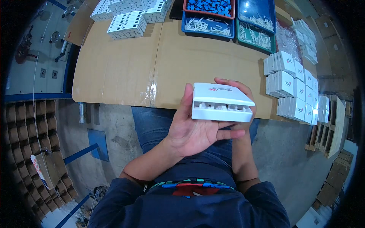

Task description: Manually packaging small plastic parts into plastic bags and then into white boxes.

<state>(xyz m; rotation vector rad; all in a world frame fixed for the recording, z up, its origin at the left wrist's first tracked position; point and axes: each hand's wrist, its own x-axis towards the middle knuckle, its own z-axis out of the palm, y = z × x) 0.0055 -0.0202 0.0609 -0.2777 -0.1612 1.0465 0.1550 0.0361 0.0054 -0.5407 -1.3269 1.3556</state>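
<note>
- Brown cardboard tabletop: upper frame
- White square plastic box: frame centre, near tabletop edge
- Blue rectangular plastic tray: top, slim white pieces inside
- White box-shaped stacks: right, on tabletop

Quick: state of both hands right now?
Left hand: holding the white box from below, thumb at its left.
Right hand: holding the same white box around its right side.

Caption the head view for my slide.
Left hand and right hand holding a white plastic case at a cardboard-topped table.
</note>
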